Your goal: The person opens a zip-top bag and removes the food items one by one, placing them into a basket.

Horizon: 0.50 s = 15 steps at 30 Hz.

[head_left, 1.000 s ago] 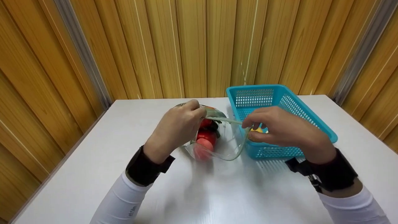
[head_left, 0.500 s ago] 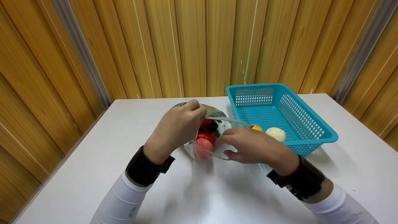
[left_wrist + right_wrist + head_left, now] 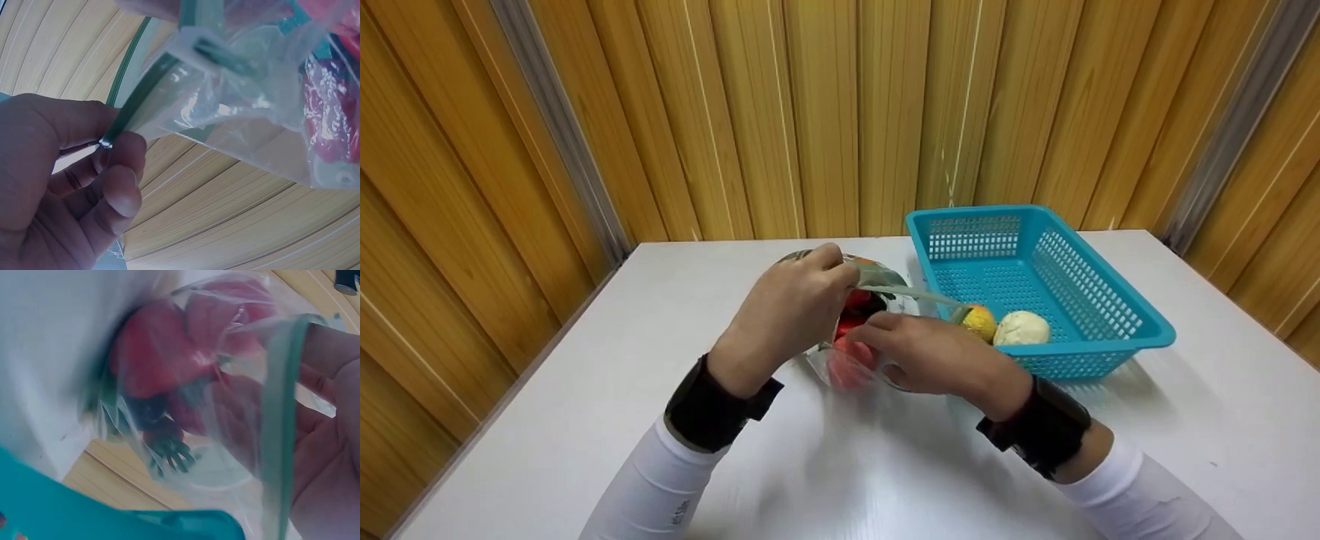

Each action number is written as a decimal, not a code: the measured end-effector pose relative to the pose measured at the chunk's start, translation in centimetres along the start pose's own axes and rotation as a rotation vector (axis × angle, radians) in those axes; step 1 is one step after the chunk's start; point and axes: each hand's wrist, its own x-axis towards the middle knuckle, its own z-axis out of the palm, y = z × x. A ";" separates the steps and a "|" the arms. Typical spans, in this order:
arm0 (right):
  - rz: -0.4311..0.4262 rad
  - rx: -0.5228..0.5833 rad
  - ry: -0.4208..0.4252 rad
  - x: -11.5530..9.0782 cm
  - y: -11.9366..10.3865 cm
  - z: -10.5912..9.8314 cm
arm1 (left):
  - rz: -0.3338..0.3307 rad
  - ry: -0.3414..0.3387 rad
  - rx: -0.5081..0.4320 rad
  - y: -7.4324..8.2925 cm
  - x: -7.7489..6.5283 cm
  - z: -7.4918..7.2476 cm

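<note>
A clear zip bag [image 3: 225, 124] with a green closure strip lies on its side on the table and bulges with produce. My left hand [image 3: 787, 315] pinches the strip at one edge of the bag's mouth between thumb and forefinger. My right hand [image 3: 937, 356] reaches into the mouth, its fingers spread apart from the thumb. In the head view its fingertips overlap a pink round fruit [image 3: 851, 364]. Behind that lie red glossy pieces [image 3: 152, 349] and something dark [image 3: 146, 409]. In the right wrist view, the strip crosses in front of the palm.
A blue-green plastic basket [image 3: 1110, 281] stands to the right on the white table [image 3: 697, 300]. Inside it, near the front, rest a yellow-red fruit [image 3: 979, 324] and a cream-coloured round item [image 3: 1023, 328]. Wood-patterned panels [image 3: 825, 112] enclose the back and sides.
My right hand has let go of the mouth's right edge and moved left and down into the bag, toward the pink fruit. The left hand has kept its pinch in place.
</note>
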 end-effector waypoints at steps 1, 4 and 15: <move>-0.017 -0.018 0.003 0.2 0.0 0.3 | 0.002 -0.001 0.001 0.0 0.0 0.0; -0.050 -0.071 -0.019 0.8 0.0 1.2 | 0.000 0.003 -0.003 0.0 -0.1 0.2; -0.033 -0.206 -0.121 2.1 -0.4 2.4 | 0.004 0.030 -0.025 0.0 -0.1 0.2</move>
